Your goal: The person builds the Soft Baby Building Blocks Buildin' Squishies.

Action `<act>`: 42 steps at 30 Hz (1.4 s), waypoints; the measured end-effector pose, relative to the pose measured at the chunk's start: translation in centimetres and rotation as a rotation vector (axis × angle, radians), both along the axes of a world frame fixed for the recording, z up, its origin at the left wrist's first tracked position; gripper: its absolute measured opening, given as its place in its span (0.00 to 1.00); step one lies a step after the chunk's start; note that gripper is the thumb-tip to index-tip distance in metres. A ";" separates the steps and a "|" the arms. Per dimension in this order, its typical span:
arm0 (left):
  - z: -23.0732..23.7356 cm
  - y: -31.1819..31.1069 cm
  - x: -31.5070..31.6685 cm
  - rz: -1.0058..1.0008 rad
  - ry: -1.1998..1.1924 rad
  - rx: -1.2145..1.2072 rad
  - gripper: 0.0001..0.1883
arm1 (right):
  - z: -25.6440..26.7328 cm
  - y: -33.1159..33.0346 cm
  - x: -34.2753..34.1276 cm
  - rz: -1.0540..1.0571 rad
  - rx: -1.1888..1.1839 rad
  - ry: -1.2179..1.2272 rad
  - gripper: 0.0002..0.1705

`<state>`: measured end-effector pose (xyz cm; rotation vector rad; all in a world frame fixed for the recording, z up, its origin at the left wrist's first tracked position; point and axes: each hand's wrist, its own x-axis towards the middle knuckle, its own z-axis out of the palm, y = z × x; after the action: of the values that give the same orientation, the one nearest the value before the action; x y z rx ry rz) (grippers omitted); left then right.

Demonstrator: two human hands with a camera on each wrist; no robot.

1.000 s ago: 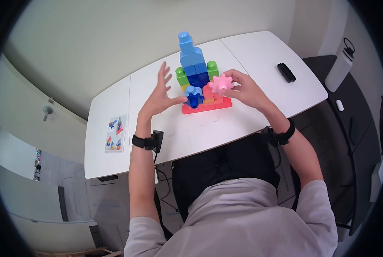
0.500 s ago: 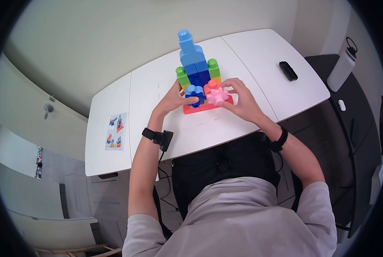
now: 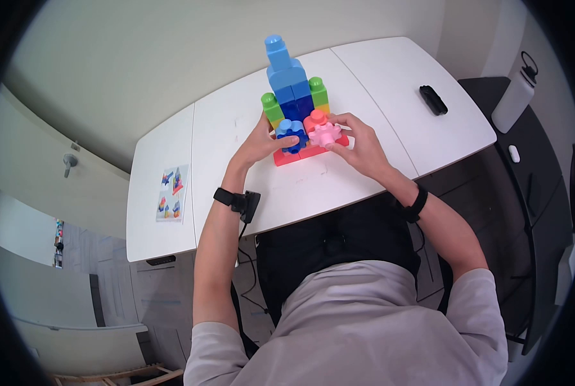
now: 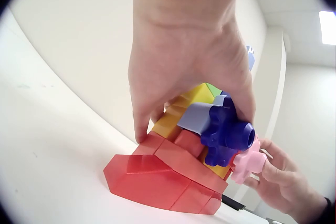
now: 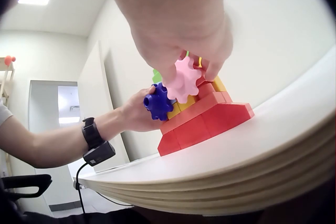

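A tower of large toy blocks (image 3: 292, 92) stands on a red block base (image 3: 310, 153), with blue at its middle and green and yellow at its sides. On its lower front left sits a dark blue gear (image 4: 223, 134). My left hand (image 3: 259, 145) grips the tower's lower left side, the thumb over the blue gear and the other fingers mostly hidden behind the blocks. My right hand (image 3: 365, 149) pinches a pink gear (image 3: 326, 134) by its rim. This gear lies close against the front of a red block (image 3: 316, 118), beside the blue gear.
A picture sheet of block models (image 3: 173, 193) lies on the white table (image 3: 377, 90) at the left. A black case (image 3: 433, 100) is at the right. Past the table's right edge, a white bottle (image 3: 514, 103) stands on a dark surface.
My left hand, spread out beside the tower before, has closed round its lower left side. The right hand has brought the pink gear down and left to the front of the blocks.
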<state>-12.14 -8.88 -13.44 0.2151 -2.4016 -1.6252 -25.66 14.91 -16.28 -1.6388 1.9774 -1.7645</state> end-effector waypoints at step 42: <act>-0.3 0.4 0.4 -0.011 -0.023 0.061 0.52 | 0.4 -0.4 -0.3 -0.083 0.017 0.204 0.25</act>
<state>-11.77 -8.46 -13.71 0.2331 -2.3762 -1.7108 -25.94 14.53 -15.84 -1.8233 2.1679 -1.6600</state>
